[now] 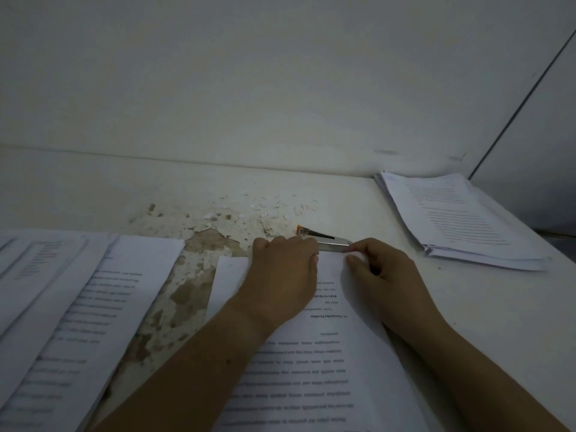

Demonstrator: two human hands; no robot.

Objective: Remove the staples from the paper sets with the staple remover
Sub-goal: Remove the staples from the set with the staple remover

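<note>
Staple remover (pixel 325 239) lies at the far top edge of the paper set (pixel 311 369), centre of the table: orange tip pointing left, metal body running right. Only the tip and the right end show, because the left hand covers the middle.

Right hand (pixel 381 277) pinches the tool's right end between thumb and forefinger. The other fingers are curled in and the heel of the hand sits on the paper's right side.

Left hand (pixel 280 271) lies palm down on the top of the paper set, pinning it, with the thumb out toward the right hand. Its fingers bend over the far paper edge and the tips are hidden, so I cannot tell whether they grip the tool or just press down. The two hands are near each other, not touching.

The paper set is printed text, upside down to the camera, and runs down to the bottom edge under both forearms.

Loose sheets (pixel 78 307) overlap to the left, apart from the set. A stack of papers (pixel 461 219) is at far right, slightly fanned, well apart from the hands. Small pale bits (pixel 265 207) are scattered beyond the tool — probably staples and scraps, too small to be sure.

The table (pixel 483 307) is white, with a worn, peeling patch between the sheets and the set. A plain wall (pixel 280 73) is behind. Lighting is dim.
</note>
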